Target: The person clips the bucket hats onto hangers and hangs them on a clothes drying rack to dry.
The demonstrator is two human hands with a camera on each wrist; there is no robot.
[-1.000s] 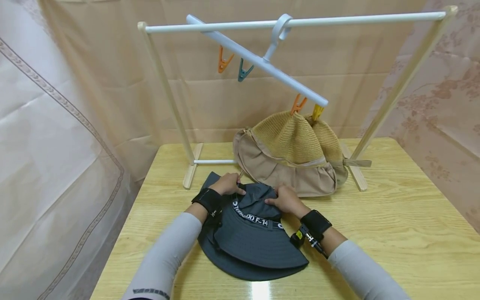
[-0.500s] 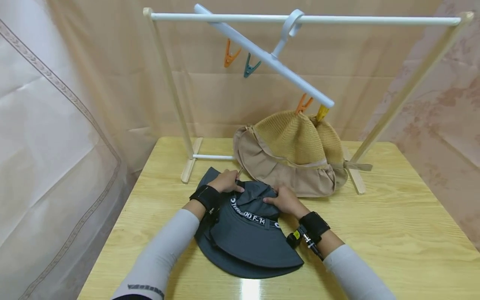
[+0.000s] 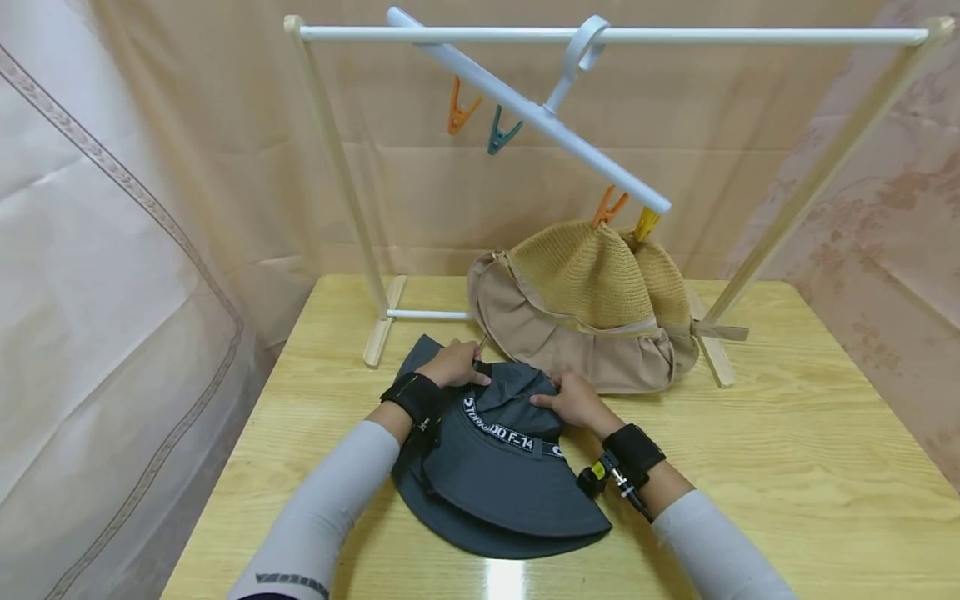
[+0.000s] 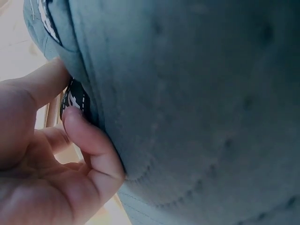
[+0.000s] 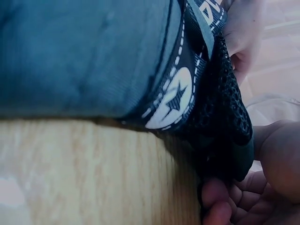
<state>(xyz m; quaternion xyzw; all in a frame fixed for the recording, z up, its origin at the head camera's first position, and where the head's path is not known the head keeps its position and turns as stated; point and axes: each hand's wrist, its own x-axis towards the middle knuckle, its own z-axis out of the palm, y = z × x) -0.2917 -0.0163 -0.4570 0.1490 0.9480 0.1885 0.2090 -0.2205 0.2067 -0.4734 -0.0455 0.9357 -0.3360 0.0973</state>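
Observation:
A dark grey bucket hat (image 3: 517, 492) with a lettered black band lies folded on the table, its brim toward me. At the left of the crown my left hand (image 3: 456, 364) grips the fabric. In the left wrist view, the left thumb (image 4: 91, 136) bends against the hat beside the band. My right hand (image 3: 576, 402) holds the crown's right side, thumb on top. In the right wrist view, right-hand fingers (image 5: 218, 208) curl beneath the crown, near its black mesh (image 5: 232, 105). Parts of the fingers of both hands are hidden by the hat.
Just behind, a tan sun hat (image 3: 592, 283) hangs by an orange clip (image 3: 609, 207) and a yellow clip (image 3: 646, 223) from a tilted white hanger (image 3: 551, 125). Orange (image 3: 461, 107) and teal clips (image 3: 502, 132) dangle at its raised end. A rack (image 3: 712, 35) spans the wooden table (image 3: 810, 467).
The head view has shifted slightly, so the rack appears a little higher and farther right. Both hands keep their hold on the grey hat, which has hardly moved.

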